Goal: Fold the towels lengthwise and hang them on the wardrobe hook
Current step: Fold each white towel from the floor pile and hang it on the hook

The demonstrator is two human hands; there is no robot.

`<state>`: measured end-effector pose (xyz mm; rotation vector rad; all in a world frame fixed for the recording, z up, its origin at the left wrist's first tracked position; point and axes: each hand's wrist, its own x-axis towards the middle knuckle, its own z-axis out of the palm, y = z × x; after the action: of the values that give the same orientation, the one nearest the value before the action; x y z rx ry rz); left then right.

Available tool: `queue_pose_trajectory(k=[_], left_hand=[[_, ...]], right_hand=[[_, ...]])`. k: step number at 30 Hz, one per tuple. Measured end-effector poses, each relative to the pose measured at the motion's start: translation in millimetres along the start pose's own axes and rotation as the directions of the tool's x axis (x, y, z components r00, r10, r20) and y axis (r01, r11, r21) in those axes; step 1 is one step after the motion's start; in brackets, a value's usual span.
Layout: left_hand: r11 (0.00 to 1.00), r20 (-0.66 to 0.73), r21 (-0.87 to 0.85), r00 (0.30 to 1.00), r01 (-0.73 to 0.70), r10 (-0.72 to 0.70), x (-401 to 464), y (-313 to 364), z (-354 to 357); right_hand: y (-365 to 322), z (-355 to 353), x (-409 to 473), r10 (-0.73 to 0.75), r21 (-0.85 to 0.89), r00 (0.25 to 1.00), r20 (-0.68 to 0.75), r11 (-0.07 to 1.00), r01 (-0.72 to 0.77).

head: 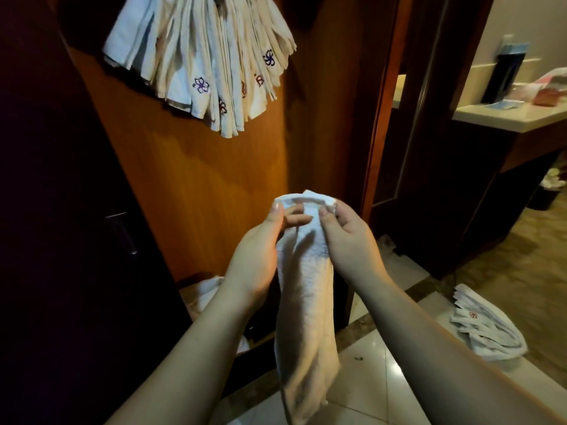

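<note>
At centre frame, a person's left hand [260, 240] and right hand [346, 237] both pinch the top edge of a narrow folded white towel [303, 296]. Its long axis hangs vertical, 12 to 6 o'clock. Many folded towels [199, 62] already hang at 11 o'clock; a pile on the floor [487, 329] at 4 o'clock looks still undone.
</note>
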<state>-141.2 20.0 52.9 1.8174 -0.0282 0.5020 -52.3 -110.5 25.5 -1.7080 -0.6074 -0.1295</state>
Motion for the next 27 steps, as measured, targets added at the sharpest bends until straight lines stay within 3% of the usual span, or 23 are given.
queue_pose_trajectory(k=[2,4,9,12,17,22,24,27], left_hand=[[1.0,-0.14,0.006,0.99,-0.021,0.022,9.9,-10.7,-7.2],[0.979,-0.192,0.203,0.979,-0.023,0.063,21.3,-22.7,-23.0],[0.812,0.091,0.582,0.989,0.042,-0.117,45.7,-36.5,-64.8],[0.656,0.176,0.753,0.974,-0.04,-0.143,50.0,-33.7,-81.4],[0.58,0.21,0.793,0.977,-0.183,0.021,52.1,-5.6,-95.4],[0.591,0.138,0.792,0.988,-0.151,0.067,53.9,14.8,-80.2],[0.548,0.141,0.823,0.988,-0.151,0.061,54.7,19.6,-72.9],[0.476,0.2,0.842,0.966,-0.255,0.164,55.5,22.9,-65.5]], right_hand=[[2.8,-2.1,5.6,-0.004,0.042,1.0,-0.017,0.999,0.005],[1.0,-6.3,9.8,-0.01,0.053,1.0,0.007,0.999,0.01],[3.8,-25.5,22.3,-0.049,0.01,0.996,0.072,0.999,0.049],[2.3,-41.8,24.8,-0.057,-0.018,0.997,0.046,0.998,0.058],[-3.9,-68.6,22.9,-0.052,-0.075,0.997,0.061,0.996,0.056],[-6.8,-77.0,18.3,-0.073,-0.095,0.997,0.036,0.993,0.076],[-5.4,-78.6,16.8,-0.078,-0.097,0.997,0.019,0.992,0.08],[-0.3,-80.1,17.1,-0.084,-0.098,0.996,-0.034,0.992,0.08]])
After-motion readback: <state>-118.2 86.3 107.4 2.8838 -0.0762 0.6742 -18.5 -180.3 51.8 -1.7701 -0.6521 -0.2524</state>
